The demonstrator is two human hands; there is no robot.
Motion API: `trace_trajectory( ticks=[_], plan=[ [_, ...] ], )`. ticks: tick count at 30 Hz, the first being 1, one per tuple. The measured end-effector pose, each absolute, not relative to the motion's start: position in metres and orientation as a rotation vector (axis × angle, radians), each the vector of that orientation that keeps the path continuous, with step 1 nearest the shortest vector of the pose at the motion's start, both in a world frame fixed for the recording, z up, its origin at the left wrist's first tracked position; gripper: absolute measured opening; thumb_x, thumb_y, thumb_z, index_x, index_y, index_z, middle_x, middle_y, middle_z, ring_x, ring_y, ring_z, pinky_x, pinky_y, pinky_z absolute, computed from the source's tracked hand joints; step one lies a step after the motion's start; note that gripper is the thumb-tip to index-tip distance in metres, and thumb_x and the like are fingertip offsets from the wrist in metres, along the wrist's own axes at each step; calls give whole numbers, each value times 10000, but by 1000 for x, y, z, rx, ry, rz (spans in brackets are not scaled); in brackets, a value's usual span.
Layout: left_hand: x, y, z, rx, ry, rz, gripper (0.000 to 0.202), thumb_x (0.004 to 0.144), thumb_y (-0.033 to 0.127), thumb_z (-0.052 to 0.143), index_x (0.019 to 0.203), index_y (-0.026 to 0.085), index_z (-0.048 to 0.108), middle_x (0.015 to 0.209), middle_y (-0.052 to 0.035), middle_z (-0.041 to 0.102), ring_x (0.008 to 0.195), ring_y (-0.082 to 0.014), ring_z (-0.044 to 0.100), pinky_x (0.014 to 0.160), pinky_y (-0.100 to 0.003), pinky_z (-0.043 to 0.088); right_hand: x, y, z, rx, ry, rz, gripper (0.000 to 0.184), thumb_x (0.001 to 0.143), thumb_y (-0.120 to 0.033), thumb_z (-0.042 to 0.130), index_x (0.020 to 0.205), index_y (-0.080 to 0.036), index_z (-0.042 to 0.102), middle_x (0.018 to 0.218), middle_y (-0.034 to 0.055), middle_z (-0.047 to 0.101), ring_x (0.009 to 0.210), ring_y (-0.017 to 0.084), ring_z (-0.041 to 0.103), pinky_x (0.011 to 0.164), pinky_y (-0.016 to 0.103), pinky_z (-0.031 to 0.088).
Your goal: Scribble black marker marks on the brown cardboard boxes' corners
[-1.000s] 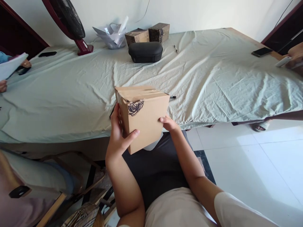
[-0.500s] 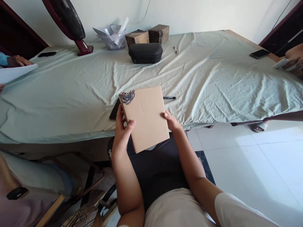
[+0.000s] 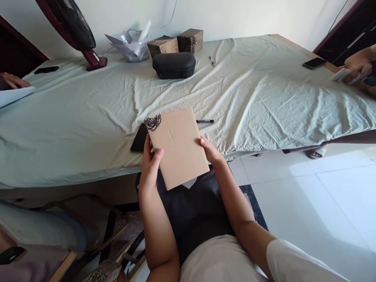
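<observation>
Between my two hands is a flat brown cardboard box [image 3: 179, 150], tilted, with a dark scribble in its upper left corner. My left hand [image 3: 150, 166] grips its left edge, thumb on the front face and fingers behind. My right hand [image 3: 210, 149] holds the right edge, its fingers mostly hidden behind the box. Just beyond lies a black marker pen [image 3: 205, 121] on the cloth, partly covered by the box. A dark flat object [image 3: 138, 139] lies at the box's left, partly hidden. Below the box, a small pale grey corner [image 3: 189, 183] pokes out.
On the cloth-covered table [image 3: 96, 117] stand a black zip case [image 3: 174, 65], two patterned boxes [image 3: 190, 40], a clear plastic basket [image 3: 133, 49], a fan [image 3: 93, 58] and another pen [image 3: 212, 60]. Phones lie at both sides. Other people's hands show at the left [image 3: 14, 81] and right [image 3: 358, 66].
The view has shifted slightly, so the table things appear further left. The box has tipped a little, and more of the pale corner under it shows. Both hands keep their hold.
</observation>
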State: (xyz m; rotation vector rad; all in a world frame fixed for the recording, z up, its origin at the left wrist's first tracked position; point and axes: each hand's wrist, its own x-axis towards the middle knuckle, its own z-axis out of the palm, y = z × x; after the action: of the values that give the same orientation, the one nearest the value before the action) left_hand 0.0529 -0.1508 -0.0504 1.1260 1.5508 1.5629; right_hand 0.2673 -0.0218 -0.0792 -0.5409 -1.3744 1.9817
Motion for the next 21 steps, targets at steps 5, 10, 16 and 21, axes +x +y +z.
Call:
trace_trajectory(
  ticks=[5, 10, 16, 21],
  plan=[
    [54, -146, -51, 1124, 1562, 1557, 881, 999, 643, 626, 1758, 315, 322, 1703, -124, 553, 1545, -307, 598, 1216, -450, 575, 268, -21, -84, -575, -1413, 1903, 950, 905, -820, 659, 1714, -371, 445, 1767, 53, 517, 1623, 337, 514, 1294, 550, 491],
    [47, -143, -50, 1109, 1619, 1538, 940, 953, 694, 660, 1754, 307, 357, 1742, -142, 515, 1475, -341, 655, 1075, -413, 658, 271, -9, -87, -699, -1458, 1631, 1062, 874, -793, 724, 1754, -345, 334, 1802, 123, 448, 1640, 319, 488, 1347, 588, 407],
    [47, -146, -46, 1100, 1599, 1525, 929, 945, 707, 651, 1739, 300, 389, 1736, -132, 530, 1506, -357, 632, 1103, -419, 650, 290, 20, -101, -983, -1470, 1215, 623, 922, -642, 717, 1432, -292, 646, 1601, 146, 657, 1533, 308, 590, 1277, 537, 485],
    [48, -149, -50, 963, 1564, 1573, 904, 921, 634, 695, 1708, 275, 433, 1673, -146, 590, 1458, -359, 667, 1068, -433, 663, 295, 37, -113, -1119, -1576, 905, 391, 974, -437, 588, 1307, -260, 694, 1434, 139, 745, 1415, 302, 656, 1250, 547, 488]
  ],
)
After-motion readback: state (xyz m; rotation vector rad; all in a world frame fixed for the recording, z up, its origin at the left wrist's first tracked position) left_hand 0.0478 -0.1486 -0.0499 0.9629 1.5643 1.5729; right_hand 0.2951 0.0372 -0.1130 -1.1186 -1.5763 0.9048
